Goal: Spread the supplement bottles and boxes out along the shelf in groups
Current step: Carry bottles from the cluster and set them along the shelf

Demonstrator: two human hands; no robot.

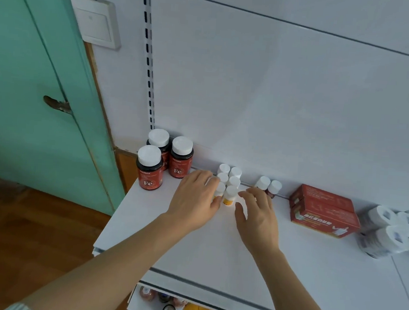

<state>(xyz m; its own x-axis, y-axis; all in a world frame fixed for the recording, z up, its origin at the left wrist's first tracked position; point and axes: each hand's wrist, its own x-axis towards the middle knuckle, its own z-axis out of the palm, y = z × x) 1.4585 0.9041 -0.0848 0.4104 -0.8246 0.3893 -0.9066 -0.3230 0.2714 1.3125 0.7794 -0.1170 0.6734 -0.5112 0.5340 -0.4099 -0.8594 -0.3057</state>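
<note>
Both hands on the shelf, near its back edge. Left hand curled round the small bottles, maybe to keep them in two neat rows. Right hand spread loose beside them, holding nothing. Little white caps, yellow labels. Big red bottles at the back left corner. Red boxes toward the right.

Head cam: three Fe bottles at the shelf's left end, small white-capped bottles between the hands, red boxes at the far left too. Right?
Not quite. The head view shows the red boxes on the right side of the shelf, not the left. The three Fe bottles at the left end and the small white-capped bottles between the hands are as stated.
</note>
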